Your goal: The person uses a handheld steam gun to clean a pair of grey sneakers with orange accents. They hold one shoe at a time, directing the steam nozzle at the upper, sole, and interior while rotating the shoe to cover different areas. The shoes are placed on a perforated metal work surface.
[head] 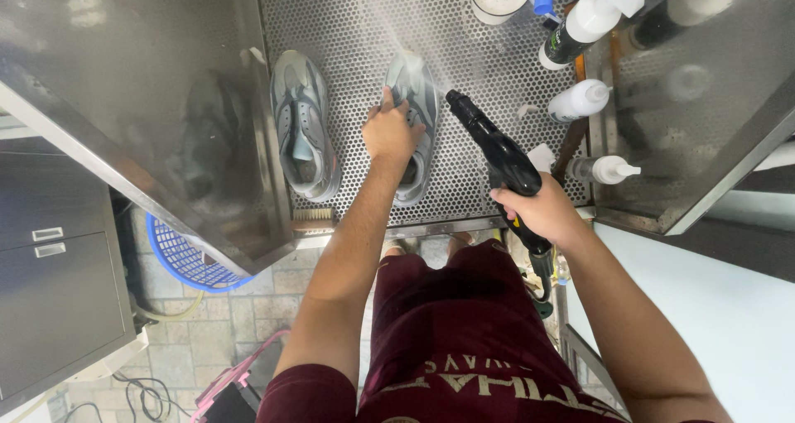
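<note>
My left hand (391, 132) presses flat on the grey shoe (414, 125) at mid-desk (348, 26); my right hand (542, 212) grips the black spray gun (497, 154), closed. Risk: spray striking my fingers, or mist wetting the second shoe (302, 125) alongside.

My left hand (389, 132) rests on the grey sneaker (412, 129) lying on the perforated metal tray (348, 26); its grey twin (303, 125) lies just left. My right hand (542, 210) holds the black spray gun (497, 154) right of both, white plastic bottles (580, 100) beyond it.
</note>
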